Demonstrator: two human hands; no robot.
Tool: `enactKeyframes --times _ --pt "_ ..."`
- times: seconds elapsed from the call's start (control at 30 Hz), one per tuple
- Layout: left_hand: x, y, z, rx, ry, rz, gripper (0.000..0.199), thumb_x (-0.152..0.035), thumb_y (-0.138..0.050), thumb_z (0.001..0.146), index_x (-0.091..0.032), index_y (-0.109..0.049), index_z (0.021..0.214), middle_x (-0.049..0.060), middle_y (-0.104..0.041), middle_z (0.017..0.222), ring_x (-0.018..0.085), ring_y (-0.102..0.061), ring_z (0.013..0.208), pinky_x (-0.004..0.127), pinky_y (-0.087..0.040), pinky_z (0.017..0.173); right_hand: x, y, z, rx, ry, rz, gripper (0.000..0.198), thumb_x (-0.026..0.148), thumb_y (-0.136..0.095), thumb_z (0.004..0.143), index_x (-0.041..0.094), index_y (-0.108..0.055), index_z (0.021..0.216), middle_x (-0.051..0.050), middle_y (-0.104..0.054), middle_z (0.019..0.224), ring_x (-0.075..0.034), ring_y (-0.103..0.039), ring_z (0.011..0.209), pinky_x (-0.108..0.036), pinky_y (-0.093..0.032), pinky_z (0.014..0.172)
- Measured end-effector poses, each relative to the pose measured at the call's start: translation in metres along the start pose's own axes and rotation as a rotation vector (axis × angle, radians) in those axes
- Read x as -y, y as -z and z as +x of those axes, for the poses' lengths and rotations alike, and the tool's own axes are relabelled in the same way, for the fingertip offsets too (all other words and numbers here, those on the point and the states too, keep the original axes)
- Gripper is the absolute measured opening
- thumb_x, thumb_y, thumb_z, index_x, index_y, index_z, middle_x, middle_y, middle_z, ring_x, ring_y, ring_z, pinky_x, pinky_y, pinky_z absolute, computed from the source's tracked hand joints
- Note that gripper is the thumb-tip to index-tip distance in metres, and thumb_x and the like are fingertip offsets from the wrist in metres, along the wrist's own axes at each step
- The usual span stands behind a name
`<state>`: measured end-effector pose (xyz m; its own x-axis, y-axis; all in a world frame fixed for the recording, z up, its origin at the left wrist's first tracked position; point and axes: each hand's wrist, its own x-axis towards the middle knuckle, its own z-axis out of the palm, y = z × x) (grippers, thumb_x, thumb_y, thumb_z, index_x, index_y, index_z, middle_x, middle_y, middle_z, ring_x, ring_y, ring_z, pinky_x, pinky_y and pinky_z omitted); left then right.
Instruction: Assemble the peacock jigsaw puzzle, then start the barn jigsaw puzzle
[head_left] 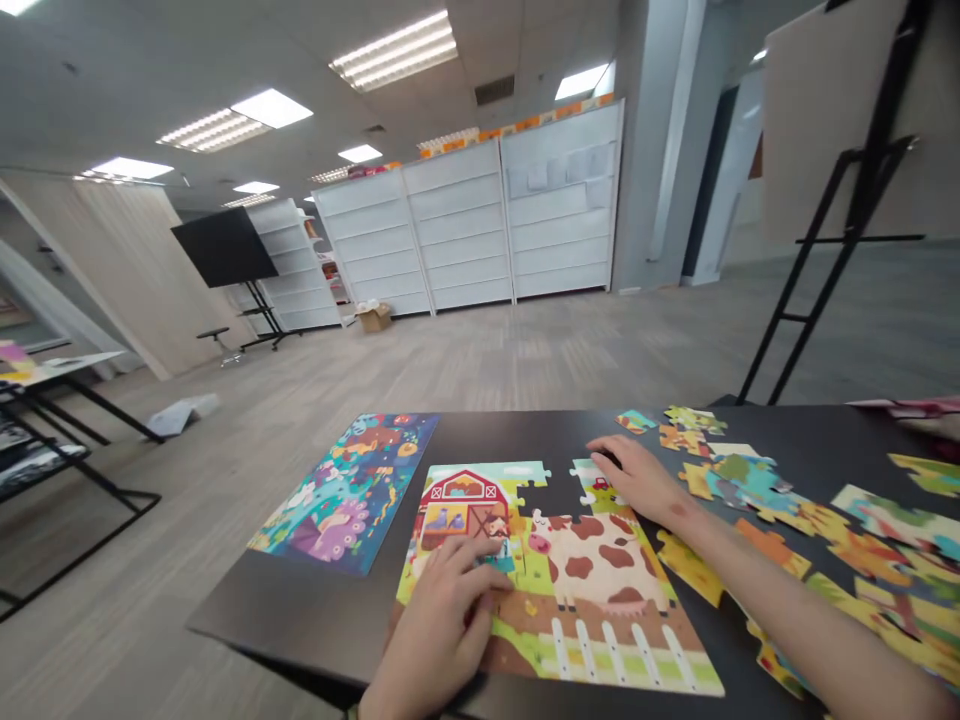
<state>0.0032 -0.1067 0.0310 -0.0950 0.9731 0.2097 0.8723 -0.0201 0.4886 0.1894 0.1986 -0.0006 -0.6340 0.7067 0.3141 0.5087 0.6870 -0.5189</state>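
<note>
A farm jigsaw puzzle [615, 560] with a red barn, a spotted cow and a white fence lies on the dark table. Near the top, a dark gap shows between the barn side and the corner with a small red vehicle. My left hand [454, 610] rests on the lower left of the puzzle, fingers spread over the picture. At the upper right corner is my right hand [637, 478], touching the corner piece [600, 488]; a dark space separates its finger and thumb. Part of that corner is hidden beneath the hand.
Left of the farm puzzle lies a blue sea-creature picture [349, 490]. Several loose puzzle pieces [750, 485] are spread and overlapping on the right of the table [495, 440], some under my right forearm. A black easel stand [817, 240] rises beyond the right side.
</note>
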Motion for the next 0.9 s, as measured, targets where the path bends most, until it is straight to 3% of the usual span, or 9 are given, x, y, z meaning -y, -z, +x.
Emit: enactKeyframes --times 0.4,0.7,0.9 --pt "0.008 -0.004 0.002 0.04 -0.097 0.126 0.037 -0.005 -0.047 0.086 -0.026 -0.069 0.108 0.004 -0.06 0.142 0.028 -0.053 0.128 0.049 -0.047 0.106 -0.006 -0.003 0.0 -0.008 0.036 0.005 0.033 0.037 -0.042 0.094 0.021 -0.069 0.104 -0.011 -0.07 0.109 -0.027 -0.062 0.107 -0.04 -0.045 0.099" --pt "0.014 -0.007 0.003 0.028 -0.149 0.147 0.033 -0.009 -0.048 0.087 -0.025 -0.067 0.109 0.006 -0.062 0.14 0.026 -0.057 0.127 0.044 -0.048 0.106 -0.008 -0.002 0.0 0.018 0.04 -0.018 0.033 0.034 -0.043 0.094 0.02 -0.069 0.107 -0.011 -0.069 0.11 -0.027 -0.062 0.105 -0.04 -0.047 0.096" --pt "0.03 -0.011 -0.001 0.161 -0.138 0.138 0.053 -0.006 -0.053 0.074 -0.025 -0.062 0.122 0.006 -0.046 0.156 0.029 -0.042 0.144 0.05 -0.04 0.115 -0.007 -0.001 -0.001 0.02 0.055 -0.018 0.031 0.034 -0.045 0.092 0.021 -0.07 0.105 -0.01 -0.07 0.111 -0.027 -0.063 0.105 -0.04 -0.047 0.096"
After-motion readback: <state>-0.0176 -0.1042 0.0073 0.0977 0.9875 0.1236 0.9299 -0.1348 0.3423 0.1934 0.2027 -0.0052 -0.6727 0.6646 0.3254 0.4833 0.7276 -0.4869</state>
